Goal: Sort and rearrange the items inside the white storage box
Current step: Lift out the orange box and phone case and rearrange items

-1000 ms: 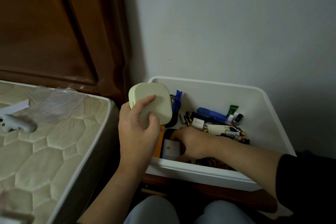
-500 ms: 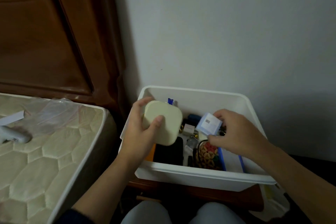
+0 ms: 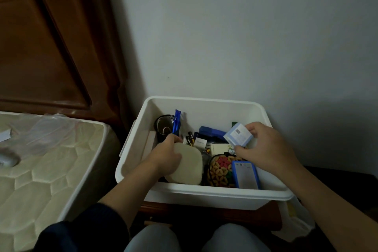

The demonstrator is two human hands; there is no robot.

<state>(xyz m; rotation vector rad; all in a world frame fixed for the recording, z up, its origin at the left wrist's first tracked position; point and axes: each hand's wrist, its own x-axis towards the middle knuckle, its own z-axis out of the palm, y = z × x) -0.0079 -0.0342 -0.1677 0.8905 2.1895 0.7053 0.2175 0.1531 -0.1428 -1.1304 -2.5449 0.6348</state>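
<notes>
While left hand [image 3: 163, 154] grips cream case [image 3: 187, 164] (inside white box [image 3: 214, 193]), right hand [image 3: 268, 149] pinches blue packet [image 3: 238, 134].

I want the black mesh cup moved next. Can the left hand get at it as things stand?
Probably not yet: the left hand grips the cream square case. The black mesh cup stands just beyond, nothing over it.

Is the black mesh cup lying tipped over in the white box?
No, the black mesh cup stands upright in the white box's back left corner, its open mouth facing up.
</notes>
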